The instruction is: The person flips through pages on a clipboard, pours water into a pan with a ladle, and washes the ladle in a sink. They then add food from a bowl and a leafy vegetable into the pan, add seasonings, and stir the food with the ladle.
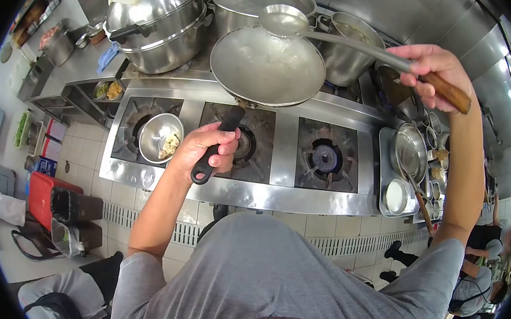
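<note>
Head view: the wok is above the rear of the stove, its black handle wrapped by the left hand. The right hand grips the ladle by its wooden end, liquid falling from its bowl. A steady wok and a low, slow tip should keep splashes inside the rim, clear of the steel bowl with pale pieces.
</note>
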`<state>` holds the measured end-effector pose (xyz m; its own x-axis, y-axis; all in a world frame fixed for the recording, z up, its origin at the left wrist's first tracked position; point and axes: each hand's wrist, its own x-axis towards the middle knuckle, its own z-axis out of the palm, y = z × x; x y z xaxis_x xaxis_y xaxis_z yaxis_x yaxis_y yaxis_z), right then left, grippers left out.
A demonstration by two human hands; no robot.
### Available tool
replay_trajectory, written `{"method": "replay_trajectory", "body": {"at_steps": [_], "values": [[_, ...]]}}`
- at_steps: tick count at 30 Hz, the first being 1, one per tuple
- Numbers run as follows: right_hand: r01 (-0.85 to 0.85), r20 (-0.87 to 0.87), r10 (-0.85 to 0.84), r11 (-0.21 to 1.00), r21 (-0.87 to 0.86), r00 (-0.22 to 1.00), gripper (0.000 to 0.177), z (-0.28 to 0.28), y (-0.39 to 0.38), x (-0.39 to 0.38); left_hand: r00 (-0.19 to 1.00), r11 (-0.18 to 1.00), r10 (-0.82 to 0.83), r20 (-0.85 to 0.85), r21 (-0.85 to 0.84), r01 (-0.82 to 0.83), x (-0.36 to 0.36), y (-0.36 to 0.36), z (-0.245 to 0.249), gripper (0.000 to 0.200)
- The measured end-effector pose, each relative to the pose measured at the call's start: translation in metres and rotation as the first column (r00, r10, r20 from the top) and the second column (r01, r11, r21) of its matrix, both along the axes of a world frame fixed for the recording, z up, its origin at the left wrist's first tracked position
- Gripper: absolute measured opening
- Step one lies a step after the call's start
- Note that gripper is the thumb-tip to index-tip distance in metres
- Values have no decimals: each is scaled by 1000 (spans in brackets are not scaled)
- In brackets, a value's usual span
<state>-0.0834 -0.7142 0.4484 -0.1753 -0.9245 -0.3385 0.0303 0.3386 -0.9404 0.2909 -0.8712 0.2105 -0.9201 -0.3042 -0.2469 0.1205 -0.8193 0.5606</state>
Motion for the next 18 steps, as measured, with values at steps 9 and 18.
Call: {"method": "replay_trajectory", "body": {"at_steps": [9, 18], "values": [[80, -375, -63, 996, 29, 925, 60, -47, 41, 52, 1000, 1000, 9, 17, 25, -9, 4, 8, -5, 12], [-173, -913, -29, 979, -108, 406, 67, -48, 33, 46, 1000, 999, -1, 3, 38, 1, 6, 1, -4, 14]]}}
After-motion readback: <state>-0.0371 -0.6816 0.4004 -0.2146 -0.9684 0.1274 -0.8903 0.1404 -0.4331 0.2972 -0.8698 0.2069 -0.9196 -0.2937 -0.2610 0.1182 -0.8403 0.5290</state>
